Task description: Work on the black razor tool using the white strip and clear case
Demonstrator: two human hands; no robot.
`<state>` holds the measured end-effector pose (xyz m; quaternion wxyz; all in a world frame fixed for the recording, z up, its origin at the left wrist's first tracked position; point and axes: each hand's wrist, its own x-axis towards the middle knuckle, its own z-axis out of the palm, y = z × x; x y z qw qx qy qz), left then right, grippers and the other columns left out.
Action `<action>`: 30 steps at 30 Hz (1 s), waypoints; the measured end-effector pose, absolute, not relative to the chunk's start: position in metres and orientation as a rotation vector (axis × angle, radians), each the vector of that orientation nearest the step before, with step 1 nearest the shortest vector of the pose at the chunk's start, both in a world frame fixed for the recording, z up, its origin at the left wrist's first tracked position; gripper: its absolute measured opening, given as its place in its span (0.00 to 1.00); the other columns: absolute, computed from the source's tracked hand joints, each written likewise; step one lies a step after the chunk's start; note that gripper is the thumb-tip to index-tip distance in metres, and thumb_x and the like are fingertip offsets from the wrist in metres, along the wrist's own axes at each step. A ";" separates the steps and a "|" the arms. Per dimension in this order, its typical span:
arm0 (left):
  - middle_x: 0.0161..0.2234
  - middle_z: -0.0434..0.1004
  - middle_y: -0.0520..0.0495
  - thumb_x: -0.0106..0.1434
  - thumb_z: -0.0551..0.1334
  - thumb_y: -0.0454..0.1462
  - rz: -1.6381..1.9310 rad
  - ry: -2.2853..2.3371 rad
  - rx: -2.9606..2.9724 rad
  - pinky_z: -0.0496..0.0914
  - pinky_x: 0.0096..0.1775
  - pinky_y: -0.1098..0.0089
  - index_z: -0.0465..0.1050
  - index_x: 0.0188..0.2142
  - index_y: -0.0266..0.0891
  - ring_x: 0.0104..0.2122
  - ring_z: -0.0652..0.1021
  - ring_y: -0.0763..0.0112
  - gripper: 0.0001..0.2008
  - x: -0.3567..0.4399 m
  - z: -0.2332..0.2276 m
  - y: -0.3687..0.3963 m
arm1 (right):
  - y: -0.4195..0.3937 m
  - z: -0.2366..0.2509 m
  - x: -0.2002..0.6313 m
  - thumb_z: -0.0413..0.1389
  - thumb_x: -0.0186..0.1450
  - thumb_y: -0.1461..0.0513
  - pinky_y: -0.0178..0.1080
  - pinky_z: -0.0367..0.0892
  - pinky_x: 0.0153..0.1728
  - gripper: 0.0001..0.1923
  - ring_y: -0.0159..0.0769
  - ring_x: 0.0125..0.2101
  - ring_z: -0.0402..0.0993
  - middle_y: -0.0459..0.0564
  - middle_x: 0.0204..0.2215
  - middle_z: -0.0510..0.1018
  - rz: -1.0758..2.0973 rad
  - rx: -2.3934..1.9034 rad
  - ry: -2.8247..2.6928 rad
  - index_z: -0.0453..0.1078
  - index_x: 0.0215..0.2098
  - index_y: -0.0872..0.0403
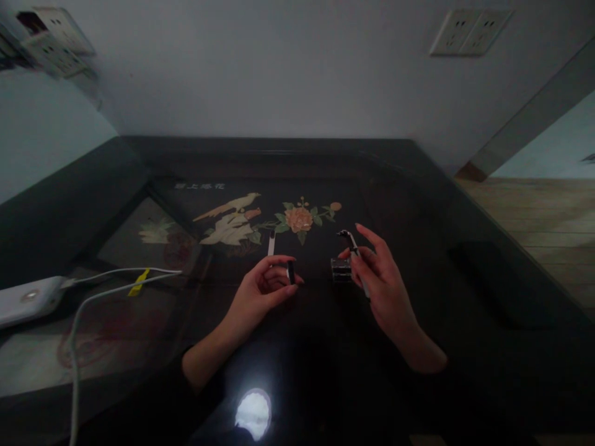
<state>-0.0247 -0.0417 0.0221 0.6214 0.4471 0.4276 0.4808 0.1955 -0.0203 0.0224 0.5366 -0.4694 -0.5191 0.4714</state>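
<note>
Right hand [383, 282] grip clenched on slim razor [356, 251], long axis up-left, head away; left hand [264, 291] pinching cap [290, 272].

There are two hands, one small black cylinder cap [290, 272], one thin silver metal tool [356, 253], one small clear plastic box [341, 271], two white cables [116, 282] and one white power bank [28, 300].

table top [325, 167] writing: a short row of pale chinese characters [199, 186] is showing above the bird and flower picture, too blurred to read.
other readable text: none.
</note>
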 end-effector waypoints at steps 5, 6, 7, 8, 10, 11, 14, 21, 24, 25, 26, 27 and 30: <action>0.34 0.80 0.48 0.54 0.71 0.34 1.130 1.049 1.139 0.72 0.36 0.73 0.70 0.47 0.38 0.33 0.78 0.72 0.22 -0.026 0.029 -0.042 | -0.016 0.022 0.199 0.58 0.64 0.61 0.29 0.61 0.20 0.16 0.25 0.22 0.63 0.43 0.34 0.74 1.131 -1.178 -1.251 0.72 0.50 0.48; 0.34 0.80 0.48 0.54 0.71 0.34 1.140 1.056 1.148 0.72 0.36 0.73 0.70 0.47 0.38 0.34 0.78 0.71 0.22 -0.027 0.030 -0.042 | -0.016 0.021 0.198 0.58 0.64 0.60 0.30 0.61 0.20 0.14 0.25 0.22 0.64 0.44 0.33 0.74 1.140 -1.193 -1.266 0.73 0.48 0.49; 0.34 0.80 0.48 0.54 0.71 0.34 1.152 1.058 1.151 0.72 0.37 0.73 0.70 0.47 0.38 0.34 0.78 0.71 0.21 -0.027 0.030 -0.041 | -0.016 0.021 0.197 0.57 0.65 0.59 0.30 0.62 0.21 0.13 0.25 0.22 0.65 0.44 0.32 0.74 1.149 -1.204 -1.286 0.73 0.47 0.50; 0.33 0.80 0.49 0.54 0.70 0.34 1.165 1.056 1.150 0.72 0.38 0.73 0.70 0.47 0.38 0.34 0.78 0.71 0.21 -0.028 0.029 -0.041 | -0.016 0.020 0.196 0.56 0.65 0.59 0.31 0.64 0.22 0.13 0.26 0.23 0.66 0.45 0.32 0.75 1.155 -1.209 -1.312 0.74 0.47 0.51; 0.33 0.79 0.50 0.54 0.70 0.34 1.186 1.043 1.146 0.72 0.38 0.73 0.70 0.47 0.38 0.35 0.78 0.72 0.21 -0.030 0.026 -0.039 | -0.016 0.020 0.194 0.55 0.65 0.59 0.33 0.67 0.24 0.13 0.28 0.25 0.70 0.47 0.34 0.77 1.158 -1.209 -1.377 0.74 0.47 0.52; 0.33 0.79 0.50 0.54 0.70 0.34 1.191 1.038 1.146 0.72 0.38 0.73 0.70 0.47 0.38 0.34 0.78 0.73 0.21 -0.031 0.025 -0.038 | -0.017 0.020 0.193 0.55 0.65 0.60 0.34 0.68 0.26 0.14 0.29 0.26 0.72 0.48 0.35 0.78 1.152 -1.207 -1.414 0.74 0.48 0.53; 0.33 0.78 0.50 0.54 0.71 0.34 1.194 1.034 1.143 0.72 0.38 0.73 0.71 0.47 0.38 0.34 0.77 0.73 0.21 -0.035 0.020 -0.036 | -0.018 0.021 0.187 0.53 0.65 0.62 0.37 0.71 0.34 0.14 0.32 0.30 0.75 0.49 0.36 0.80 1.096 -1.214 -1.538 0.74 0.48 0.53; 0.31 0.77 0.51 0.52 0.72 0.35 1.205 1.043 1.090 0.70 0.37 0.74 0.72 0.46 0.38 0.33 0.77 0.74 0.22 -0.039 0.020 -0.034 | -0.009 0.020 0.168 0.57 0.62 0.64 0.39 0.70 0.39 0.11 0.37 0.36 0.77 0.50 0.36 0.80 1.110 -1.244 -1.707 0.72 0.44 0.54; 0.29 0.74 0.53 0.52 0.72 0.36 1.262 1.041 1.052 0.68 0.34 0.77 0.73 0.46 0.38 0.30 0.74 0.77 0.22 -0.039 0.022 -0.034 | 0.004 0.019 0.162 0.58 0.61 0.66 0.38 0.70 0.38 0.10 0.36 0.35 0.77 0.50 0.37 0.79 1.176 -1.251 -1.756 0.71 0.42 0.54; 0.28 0.73 0.54 0.53 0.72 0.36 1.277 1.042 1.041 0.67 0.33 0.77 0.73 0.46 0.38 0.29 0.73 0.78 0.21 -0.039 0.022 -0.034 | 0.008 0.019 0.161 0.59 0.60 0.67 0.37 0.69 0.36 0.10 0.35 0.33 0.76 0.49 0.37 0.79 1.172 -1.274 -1.800 0.71 0.41 0.54; 0.28 0.73 0.55 0.53 0.72 0.36 1.284 1.043 1.031 0.67 0.32 0.77 0.73 0.47 0.38 0.28 0.72 0.78 0.21 -0.039 0.022 -0.034 | 0.011 0.020 0.159 0.59 0.60 0.68 0.36 0.68 0.34 0.10 0.34 0.32 0.76 0.48 0.35 0.78 1.159 -1.305 -1.854 0.70 0.40 0.54; 0.27 0.72 0.55 0.53 0.71 0.37 1.284 1.043 1.022 0.66 0.31 0.77 0.73 0.47 0.38 0.27 0.72 0.78 0.21 -0.039 0.022 -0.035 | 0.014 0.021 0.158 0.59 0.60 0.69 0.36 0.67 0.32 0.09 0.34 0.30 0.74 0.47 0.32 0.77 1.139 -1.342 -1.911 0.70 0.39 0.54; 0.27 0.72 0.55 0.53 0.71 0.38 1.270 1.032 1.004 0.65 0.30 0.77 0.73 0.46 0.38 0.26 0.72 0.78 0.21 -0.039 0.022 -0.035 | 0.021 0.023 0.154 0.58 0.61 0.69 0.34 0.63 0.29 0.05 0.33 0.26 0.71 0.44 0.25 0.73 1.063 -1.432 -2.058 0.70 0.34 0.54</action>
